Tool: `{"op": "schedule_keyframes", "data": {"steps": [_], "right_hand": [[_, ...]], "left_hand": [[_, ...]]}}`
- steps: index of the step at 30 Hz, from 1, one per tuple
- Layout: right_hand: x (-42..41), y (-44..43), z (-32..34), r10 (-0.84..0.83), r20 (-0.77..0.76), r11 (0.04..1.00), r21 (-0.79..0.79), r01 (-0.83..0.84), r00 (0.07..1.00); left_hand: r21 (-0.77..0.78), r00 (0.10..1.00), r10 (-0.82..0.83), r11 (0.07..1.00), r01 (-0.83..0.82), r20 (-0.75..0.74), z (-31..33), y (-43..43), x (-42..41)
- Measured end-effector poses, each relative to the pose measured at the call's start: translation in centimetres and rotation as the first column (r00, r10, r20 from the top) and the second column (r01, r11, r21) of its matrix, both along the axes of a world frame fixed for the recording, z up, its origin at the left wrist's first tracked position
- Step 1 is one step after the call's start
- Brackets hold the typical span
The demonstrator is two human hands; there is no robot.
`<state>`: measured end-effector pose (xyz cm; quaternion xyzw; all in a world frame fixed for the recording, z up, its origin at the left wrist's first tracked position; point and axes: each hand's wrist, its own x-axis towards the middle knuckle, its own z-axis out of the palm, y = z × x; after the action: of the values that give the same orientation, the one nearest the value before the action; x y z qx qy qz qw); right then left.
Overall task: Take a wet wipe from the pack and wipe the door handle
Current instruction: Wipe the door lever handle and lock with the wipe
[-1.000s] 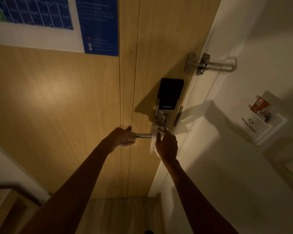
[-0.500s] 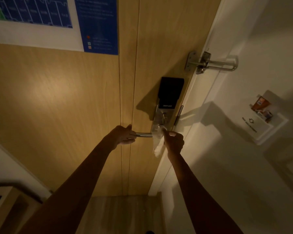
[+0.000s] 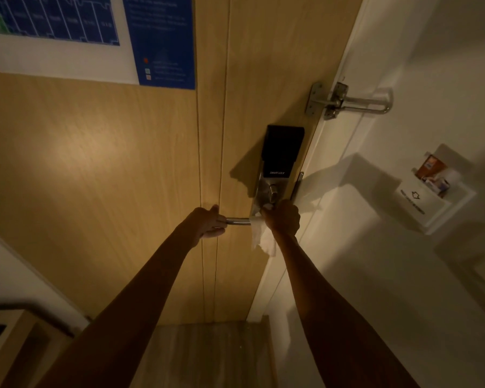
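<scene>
Since a second ago, our right hand has closed around the inner end of the door handle, where before only its fingertips touched the lock plate, and the wet wipe now hangs below our fist. Our left hand stays wrapped around the lever's free end, steadying it. The wipe is bunched between our right palm and the metal, beside the smart lock, near the door's latch edge.

We judge the wiping step under way. Next we should slide the wipe leftward along the bar, which calls for our left hand to let go.

Dim light hides how much of the bar the wipe covers. We cannot see the pack anywhere, and our fingers behind the lever are hidden.
</scene>
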<state>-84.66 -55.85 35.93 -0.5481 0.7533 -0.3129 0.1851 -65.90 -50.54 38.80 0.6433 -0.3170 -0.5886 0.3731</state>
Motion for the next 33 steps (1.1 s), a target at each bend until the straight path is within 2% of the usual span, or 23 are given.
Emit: {"op": "schedule_keyframes", "data": {"steps": [4,6,7,10,12,13,15,17,20,24,29,33], "right_hand": [[-1.6,-0.1,-1.1,0.094,0.239,0.994,0.027,-0.103,0.966],[-1.8,1.0,-2.0,0.088,0.401,0.996,-0.029,-0.084,0.912],[-1.6,1.8,-2.4,0.088,0.417,0.993,-0.105,-0.048,0.904],[-0.6,4.2,-3.9,0.098,0.288,0.932,-0.363,0.014,0.953],[-0.3,5.3,-4.9,0.2,0.174,0.884,-0.456,-0.102,0.964],[-0.5,5.5,-5.4,0.263,0.063,0.855,-0.478,-0.202,0.963],[-1.7,5.4,-6.3,0.31,-0.241,0.809,-0.442,-0.389,0.92],[-2.9,4.6,-6.1,0.322,-0.409,0.786,-0.387,-0.482,0.854],[-4.2,3.2,-4.7,0.42,-0.443,0.743,-0.334,-0.58,0.792],[-3.6,1.5,-3.8,0.442,-0.7,0.606,-0.227,-0.762,0.56],[-0.6,1.3,-4.0,0.477,-0.749,0.606,-0.099,-0.789,0.46],[-1.5,0.5,-2.8,0.427,-0.85,0.489,-0.07,-0.87,0.308]], "left_hand": [[-0.004,1.0,0.012,1.0,-0.012,-0.011,0.0,0.0,-0.2],[-0.004,0.999,0.025,1.0,-0.025,-0.024,0.1,0.0,-0.3],[-0.005,0.999,0.03,1.0,-0.03,-0.032,0.1,0.0,-0.3],[-0.003,0.999,0.031,0.999,-0.032,-0.037,0.2,0.0,-0.3],[-0.002,0.999,0.025,1.0,-0.025,-0.034,0.2,-0.1,-0.3],[-0.004,0.999,0.021,1.0,-0.022,-0.032,0.2,-0.1,-0.3],[-0.008,1.0,0.01,1.0,-0.01,-0.023,0.3,-0.1,-0.2],[-0.002,1.0,0.0,1.0,0.0,-0.014,0.4,-0.1,-0.1],[0.003,1.0,-0.01,1.0,0.01,0.002,0.6,-0.1,-0.2],[0.008,1.0,-0.012,1.0,0.012,0.005,0.8,-0.2,-0.2],[0.02,0.999,-0.011,1.0,0.01,0.041,1.0,-0.3,-0.2],[0.022,0.999,-0.014,1.0,0.013,0.043,0.9,-0.3,0.0]]}}
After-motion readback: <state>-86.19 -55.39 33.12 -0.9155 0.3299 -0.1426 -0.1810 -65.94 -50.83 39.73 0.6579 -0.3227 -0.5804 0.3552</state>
